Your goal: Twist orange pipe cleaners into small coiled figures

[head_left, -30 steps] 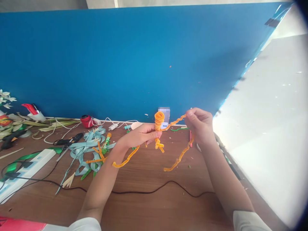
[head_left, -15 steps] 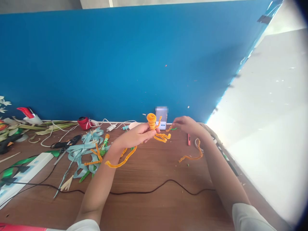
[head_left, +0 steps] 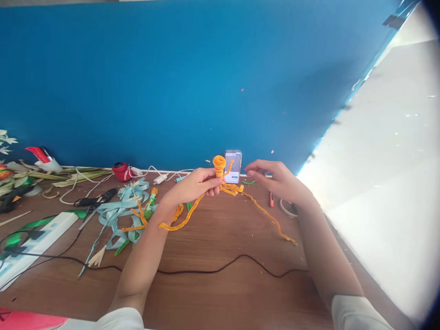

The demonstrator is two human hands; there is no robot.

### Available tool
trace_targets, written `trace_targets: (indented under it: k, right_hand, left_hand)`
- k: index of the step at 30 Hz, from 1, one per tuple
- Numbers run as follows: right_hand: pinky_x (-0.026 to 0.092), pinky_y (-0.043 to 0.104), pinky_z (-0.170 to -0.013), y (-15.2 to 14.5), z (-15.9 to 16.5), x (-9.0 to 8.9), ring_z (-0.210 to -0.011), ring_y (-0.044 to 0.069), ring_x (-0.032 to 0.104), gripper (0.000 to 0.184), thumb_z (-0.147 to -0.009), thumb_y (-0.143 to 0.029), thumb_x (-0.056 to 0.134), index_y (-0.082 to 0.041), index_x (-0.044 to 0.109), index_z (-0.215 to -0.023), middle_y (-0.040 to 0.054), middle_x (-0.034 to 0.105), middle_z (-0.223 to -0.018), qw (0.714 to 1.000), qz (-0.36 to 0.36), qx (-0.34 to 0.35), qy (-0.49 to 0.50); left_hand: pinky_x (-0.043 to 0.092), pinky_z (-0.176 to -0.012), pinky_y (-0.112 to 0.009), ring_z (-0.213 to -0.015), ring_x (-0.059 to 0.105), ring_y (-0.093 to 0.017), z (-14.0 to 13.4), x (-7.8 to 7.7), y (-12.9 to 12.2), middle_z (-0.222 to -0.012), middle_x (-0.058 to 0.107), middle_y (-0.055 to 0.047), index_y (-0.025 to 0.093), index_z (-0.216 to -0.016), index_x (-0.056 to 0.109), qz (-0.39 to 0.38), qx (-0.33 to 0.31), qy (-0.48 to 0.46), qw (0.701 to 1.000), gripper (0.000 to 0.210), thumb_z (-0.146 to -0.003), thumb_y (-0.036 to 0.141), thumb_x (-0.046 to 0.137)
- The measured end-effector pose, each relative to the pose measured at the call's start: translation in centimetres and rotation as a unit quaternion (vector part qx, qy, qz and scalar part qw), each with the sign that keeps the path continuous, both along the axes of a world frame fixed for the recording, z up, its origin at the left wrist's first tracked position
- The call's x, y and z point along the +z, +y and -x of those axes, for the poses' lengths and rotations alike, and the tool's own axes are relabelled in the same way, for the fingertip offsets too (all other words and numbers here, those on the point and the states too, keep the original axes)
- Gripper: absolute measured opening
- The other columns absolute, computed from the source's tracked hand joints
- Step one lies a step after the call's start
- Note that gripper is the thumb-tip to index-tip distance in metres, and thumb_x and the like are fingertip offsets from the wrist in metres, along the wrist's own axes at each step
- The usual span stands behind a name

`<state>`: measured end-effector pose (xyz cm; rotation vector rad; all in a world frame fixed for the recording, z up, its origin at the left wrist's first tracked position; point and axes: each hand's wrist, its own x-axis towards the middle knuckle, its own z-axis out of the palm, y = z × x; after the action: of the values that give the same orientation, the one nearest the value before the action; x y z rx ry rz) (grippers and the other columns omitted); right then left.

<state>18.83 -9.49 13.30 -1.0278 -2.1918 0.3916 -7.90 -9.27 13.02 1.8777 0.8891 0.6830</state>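
My left hand (head_left: 202, 183) pinches the base of a coiled orange pipe cleaner piece (head_left: 219, 166), its cone-shaped spiral standing upright above the fingers. Bent orange strands stick out around it, and one long tail (head_left: 185, 221) hangs below the left wrist. Another long orange strand (head_left: 266, 213) runs from near the piece down to the right. My right hand (head_left: 271, 176) hovers to the right of the piece, apart from it, fingers spread with nothing visible in them. Behind the coil a phone (head_left: 234, 170) leans upright against the blue panel.
To the left lie light blue ribbon (head_left: 117, 213), more orange and green pipe cleaner pieces (head_left: 139, 217), a glue gun (head_left: 103, 198) and a white power strip (head_left: 37, 247). A black cable (head_left: 213, 273) crosses the table. A blue panel (head_left: 172, 82) stands behind. A red cutter (head_left: 271, 200) lies right.
My right hand has let go of the orange strand, which now trails down to the right from near the coil. My left hand still holds the coil at nearly the same place.
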Motion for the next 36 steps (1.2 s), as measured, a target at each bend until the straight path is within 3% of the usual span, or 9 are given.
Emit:
trace_targets:
  k: [5, 11, 17, 23, 36]
  right_hand:
    - [0.045, 0.028, -0.061, -2.2, 1.6, 0.5, -0.075, 0.017, 0.062, 0.033, -0.100, -0.044, 0.049, -0.021, 0.069, -0.112, 0.0054, 0.073, -0.096, 0.999, 0.038, 0.019, 0.029]
    - [0.043, 0.026, -0.063, -2.3, 3.0, 0.0, -0.074, 0.015, 0.060, 0.030, -0.098, -0.041, 0.054, -0.024, 0.064, -0.120, 0.0035, 0.072, -0.098, 0.998, 0.039, 0.041, 0.036]
    - [0.036, 0.026, -0.058, -1.9, 2.5, -0.3, -0.063, 0.013, 0.051, 0.029, -0.099, -0.041, 0.051, -0.020, 0.070, -0.095, 0.0015, 0.068, -0.077, 0.998, 0.048, 0.028, 0.035]
    - [0.033, 0.027, -0.057, -1.1, 2.2, -0.8, -0.060, 0.012, 0.050, 0.028, -0.098, -0.038, 0.054, -0.018, 0.070, -0.085, -0.0002, 0.065, -0.068, 0.998, 0.002, -0.008, 0.054]
    - [0.030, 0.026, -0.055, -0.4, 1.7, -0.5, -0.057, 0.010, 0.042, 0.024, -0.098, -0.036, 0.055, -0.018, 0.069, -0.088, -0.0028, 0.060, -0.066, 0.996, 0.008, -0.040, 0.080]
  left_hand:
    - [0.040, -0.046, -0.017, -0.059, 0.056, -0.009, -0.4, -0.7, 0.2, -0.071, 0.063, -0.001, 0.015, -0.088, 0.064, 0.016, 0.022, -0.005, 1.000, 0.032, -0.090, 0.046, 0.060]
    - [0.043, -0.045, -0.018, -0.061, 0.060, -0.011, -1.0, -0.9, -0.1, -0.074, 0.065, -0.002, 0.016, -0.094, 0.066, -0.013, -0.026, 0.022, 0.999, 0.029, -0.091, 0.045, 0.060]
    - [0.047, -0.054, -0.021, -0.063, 0.060, -0.010, -1.0, -1.0, 0.0, -0.077, 0.065, -0.002, 0.016, -0.091, 0.064, -0.003, -0.024, -0.003, 1.000, 0.030, -0.093, 0.044, 0.057]
    - [0.046, -0.057, -0.021, -0.061, 0.058, -0.009, -1.2, -1.4, 0.5, -0.080, 0.065, -0.001, 0.016, -0.096, 0.062, 0.007, -0.035, -0.012, 0.999, 0.025, -0.097, 0.038, 0.050]
    - [0.051, -0.078, -0.028, -0.082, 0.066, -0.016, -1.3, -2.0, 1.4, -0.083, 0.068, -0.003, 0.017, -0.090, 0.059, -0.002, -0.034, -0.012, 0.999, 0.027, -0.101, 0.038, 0.045]
